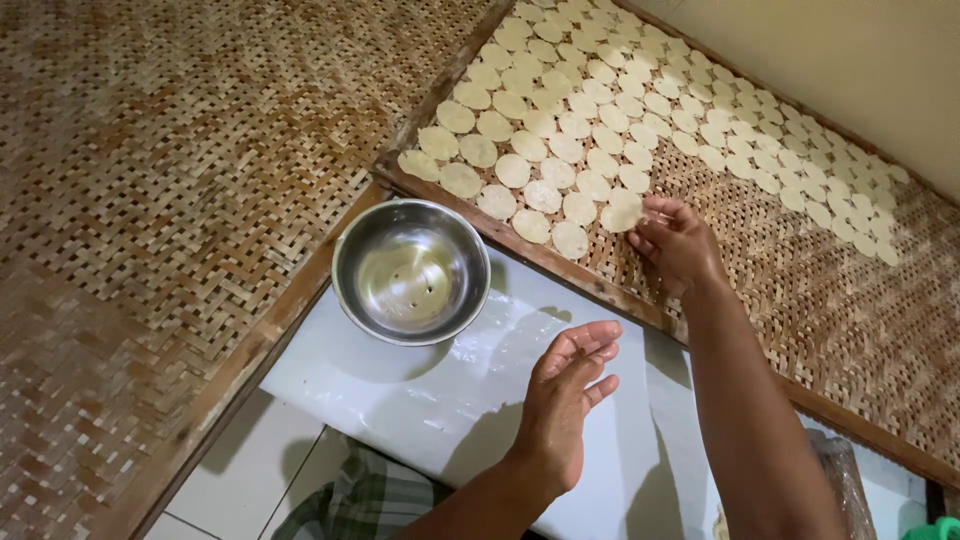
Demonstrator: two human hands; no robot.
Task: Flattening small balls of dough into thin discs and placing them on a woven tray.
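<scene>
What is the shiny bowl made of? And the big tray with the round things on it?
The bowl looks like polished metal, likely steel: it mirrors light. The tray seems to be woven bamboo strips in a wooden frame, matte and tan.

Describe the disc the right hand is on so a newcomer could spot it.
Start at the woven tray on the right, covered in rows of pale round discs. Follow the front row rightward from the steel bowl to its end. The disc there is the only one under the right hand fingertips.

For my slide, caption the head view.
Right hand lays a pale disc on a woven tray; open left hand hovers beside a steel bowl.
</scene>
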